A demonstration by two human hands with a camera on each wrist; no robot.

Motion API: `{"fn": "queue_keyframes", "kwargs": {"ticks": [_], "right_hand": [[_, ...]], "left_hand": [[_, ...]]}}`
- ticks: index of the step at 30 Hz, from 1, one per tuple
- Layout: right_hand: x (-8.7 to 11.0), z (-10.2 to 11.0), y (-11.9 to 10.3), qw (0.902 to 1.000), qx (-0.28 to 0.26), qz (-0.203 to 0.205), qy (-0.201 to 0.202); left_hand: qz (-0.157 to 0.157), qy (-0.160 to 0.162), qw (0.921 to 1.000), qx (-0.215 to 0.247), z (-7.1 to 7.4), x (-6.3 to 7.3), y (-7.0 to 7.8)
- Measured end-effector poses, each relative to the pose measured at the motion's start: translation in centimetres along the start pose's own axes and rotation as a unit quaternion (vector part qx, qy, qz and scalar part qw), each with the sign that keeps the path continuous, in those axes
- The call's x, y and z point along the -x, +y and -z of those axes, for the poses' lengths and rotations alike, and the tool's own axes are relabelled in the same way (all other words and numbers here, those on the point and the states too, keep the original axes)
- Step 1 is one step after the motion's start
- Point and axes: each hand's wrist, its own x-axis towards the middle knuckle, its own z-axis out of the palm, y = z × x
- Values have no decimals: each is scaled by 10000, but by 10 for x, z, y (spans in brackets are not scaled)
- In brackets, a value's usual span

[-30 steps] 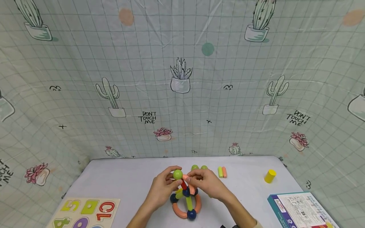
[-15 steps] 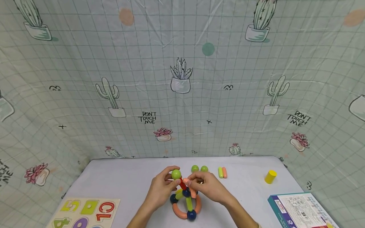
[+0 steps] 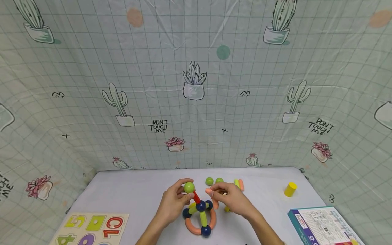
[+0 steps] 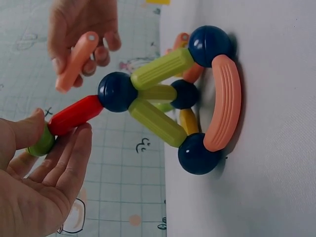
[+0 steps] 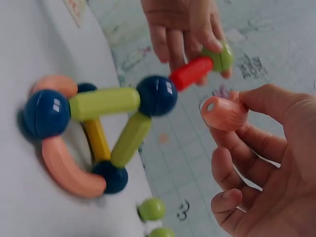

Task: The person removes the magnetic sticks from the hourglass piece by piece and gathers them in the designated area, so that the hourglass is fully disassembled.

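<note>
My left hand point(image 3: 175, 203) holds a light-green ball point(image 3: 189, 187) between thumb and fingers. A red rod point(image 4: 75, 115) runs from that ball down to a navy ball point(image 4: 117, 92) at the top of a magnetic stick-and-ball frame. Below, light-green rods point(image 4: 157, 123) slope to more navy balls, which coral curved rods point(image 4: 228, 103) and a yellow rod point(image 5: 97, 139) join in a ring on the table. To the right, my right hand point(image 3: 231, 199) pinches a loose coral curved rod point(image 5: 224, 113) by thumb and fingertips, apart from the frame, its round end showing a metal dot.
Behind the hands are two light-green balls point(image 3: 209, 181) and a short coral rod point(image 3: 241, 184) beside a green one. A yellow cylinder point(image 3: 290, 189) stands right of them. A number puzzle board point(image 3: 100, 222) lies at front left, a printed box point(image 3: 321, 221) at front right.
My right hand has drawn the coral curved rod rightward, away from the green ball and frame. My left hand tipped the green ball slightly left, then stayed nearly still.
</note>
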Motion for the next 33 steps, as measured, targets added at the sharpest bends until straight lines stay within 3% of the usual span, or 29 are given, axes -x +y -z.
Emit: {"fn": "queue_keyframes", "kwargs": {"ticks": [6, 10, 14, 19, 24, 33], "right_hand": [[8, 21, 28, 9949, 161, -725, 687], [12, 32, 49, 9836, 552, -1283, 1138], [16, 37, 66, 9719, 1116, -1549, 1377], [17, 39, 79, 9639, 1480, -1717, 1393], [15, 38, 89, 9622, 1546, -1822, 1305], [11, 36, 91, 9579, 1704, -1841, 1394]], "left_hand": [[130, 30, 9999, -57, 0, 1, 1], [155, 39, 9999, -44, 0, 2, 2], [144, 21, 9999, -20, 0, 2, 2], [101, 6, 9999, -40, 0, 1, 2], [103, -17, 9999, -42, 0, 1, 2], [95, -22, 9999, -126, -1, 0, 3]]}}
